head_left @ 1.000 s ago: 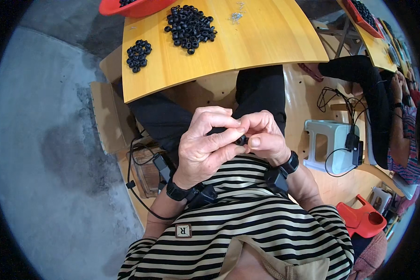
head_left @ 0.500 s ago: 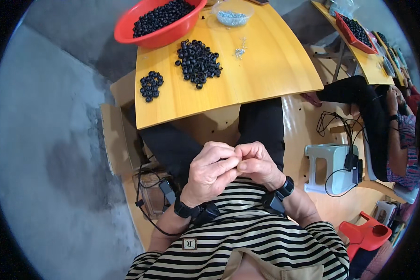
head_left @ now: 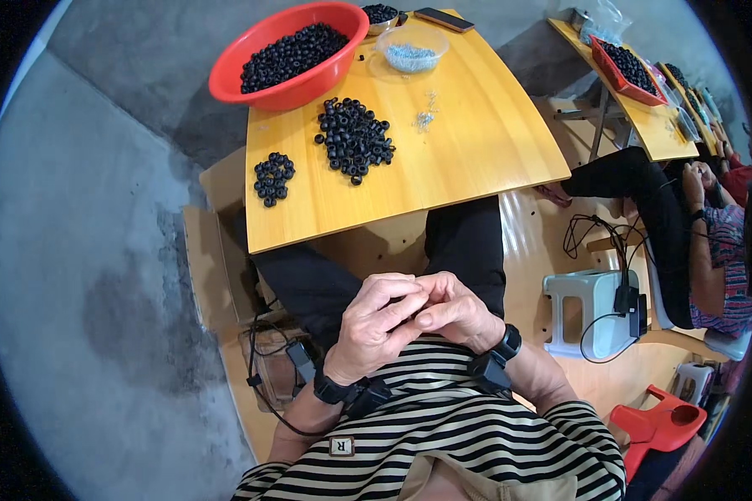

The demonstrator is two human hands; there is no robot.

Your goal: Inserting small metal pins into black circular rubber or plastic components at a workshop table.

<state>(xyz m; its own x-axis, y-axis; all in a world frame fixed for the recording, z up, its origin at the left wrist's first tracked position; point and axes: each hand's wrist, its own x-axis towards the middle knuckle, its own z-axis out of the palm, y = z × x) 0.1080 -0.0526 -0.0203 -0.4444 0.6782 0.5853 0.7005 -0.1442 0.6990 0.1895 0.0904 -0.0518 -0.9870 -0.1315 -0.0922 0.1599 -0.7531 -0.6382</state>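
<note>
My left hand point(head_left: 378, 321) and my right hand point(head_left: 458, 311) meet above my lap, in front of the table. Both have their fingers bent and pinched together, the fingertips touching. Something dark shows faintly between them, too hidden to name. On the table in front lie a larger pile of small black ring-shaped parts point(head_left: 353, 138) and a smaller group of black parts point(head_left: 273, 177) to its left. A little heap of tiny silvery metal pieces point(head_left: 424, 119) lies right of the larger pile.
A red basin point(head_left: 226, 75) of black parts stands at the table's far left, beside a clear bowl point(head_left: 414, 52) of silvery pieces. A phone point(head_left: 444, 18) lies behind. Right of me are a pale stool point(head_left: 564, 288), cables point(head_left: 618, 238) and a seated person point(head_left: 718, 259).
The view has tilted, so the table and hands sit lower in the picture. My right thumb has shifted slightly away from the left fingers; both hands stay together.
</note>
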